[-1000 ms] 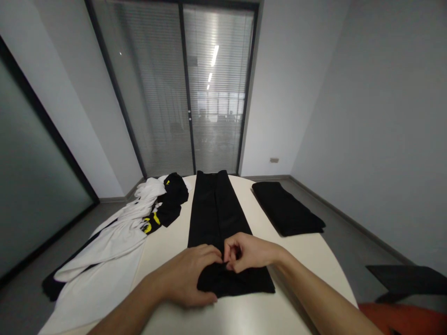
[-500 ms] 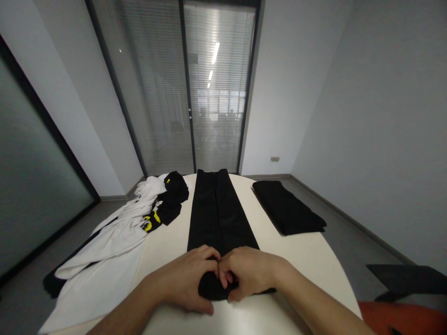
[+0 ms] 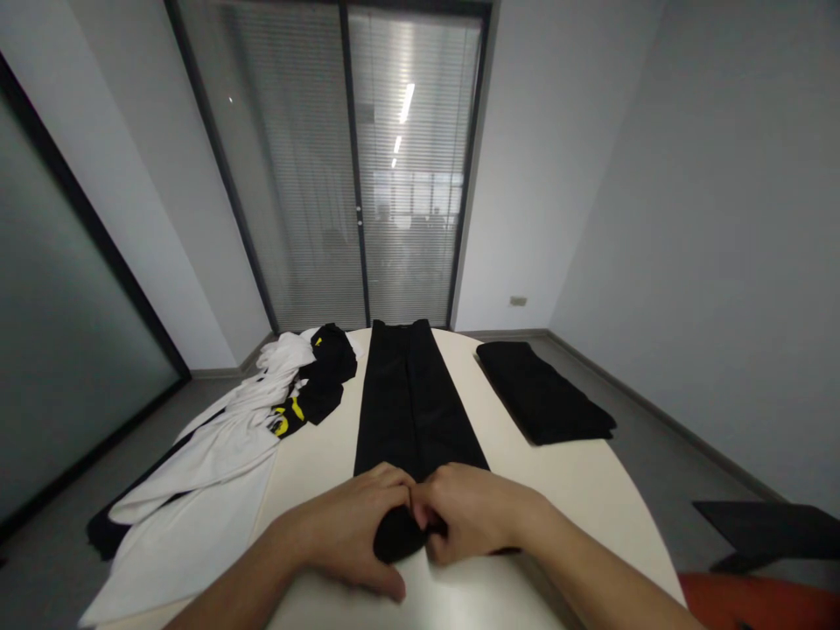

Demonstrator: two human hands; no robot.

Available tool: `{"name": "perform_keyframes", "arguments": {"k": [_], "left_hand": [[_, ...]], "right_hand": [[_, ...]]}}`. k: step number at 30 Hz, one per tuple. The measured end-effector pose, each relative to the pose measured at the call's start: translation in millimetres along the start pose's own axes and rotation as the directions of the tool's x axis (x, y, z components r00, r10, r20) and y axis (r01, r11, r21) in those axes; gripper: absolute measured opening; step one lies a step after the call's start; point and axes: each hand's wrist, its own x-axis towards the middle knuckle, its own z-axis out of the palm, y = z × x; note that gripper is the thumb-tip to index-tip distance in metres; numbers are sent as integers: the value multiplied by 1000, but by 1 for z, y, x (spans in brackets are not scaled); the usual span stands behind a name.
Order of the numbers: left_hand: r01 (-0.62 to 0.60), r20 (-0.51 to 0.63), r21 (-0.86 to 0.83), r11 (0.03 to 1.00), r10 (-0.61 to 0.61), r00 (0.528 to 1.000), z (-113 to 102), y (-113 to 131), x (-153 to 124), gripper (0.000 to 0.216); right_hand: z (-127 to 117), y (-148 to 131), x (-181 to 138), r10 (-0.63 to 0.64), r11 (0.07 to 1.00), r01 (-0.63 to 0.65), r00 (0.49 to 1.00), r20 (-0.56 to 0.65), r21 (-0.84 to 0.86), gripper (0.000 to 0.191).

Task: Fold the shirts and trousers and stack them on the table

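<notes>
A long pair of black trousers point(image 3: 408, 398) lies stretched away from me down the middle of a white oval table point(image 3: 577, 490). Its near end is bunched into a small roll between my hands. My left hand point(image 3: 351, 523) curls round the left side of that roll, fingers closed on the cloth. My right hand point(image 3: 469, 512) grips the right side, fingers tucked into the fabric. The two hands touch each other at the thumbs.
White garments point(image 3: 216, 446) and a black piece with yellow print point(image 3: 315, 385) lie heaped on the table's left. A folded black garment point(image 3: 542, 394) rests at the right. An orange chair point(image 3: 761, 599) shows at bottom right. Glass doors with blinds point(image 3: 367, 175) stand behind the table.
My hands have come together and gathered the trousers' near end. The flat hem seen a second ago is now a tighter roll, with less black cloth showing near me.
</notes>
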Motion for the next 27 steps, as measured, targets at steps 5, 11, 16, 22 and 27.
{"name": "perform_keyframes", "arguments": {"k": [5,11,16,22,27], "left_hand": [[45,-87,42,998,-42,995,4,4,1,39],[214,-300,31,976,-195,934,11,0,14,23],[270,-418,-46,962,-264,869,15,-7,21,26],[245,-441,-101,964,-264,858,19,-9,24,26],[261,-392,-89,961,-275,878,14,-6,20,28]], "right_hand": [[-7,25,-2,38,946,-14,997,-68,324,24],[-7,33,-1,118,848,-6,977,-177,530,18],[-15,41,-7,133,768,2,978,-163,641,52],[-14,45,-9,156,806,-45,978,-139,590,69],[-6,42,-3,158,848,-34,969,-191,529,32]]}}
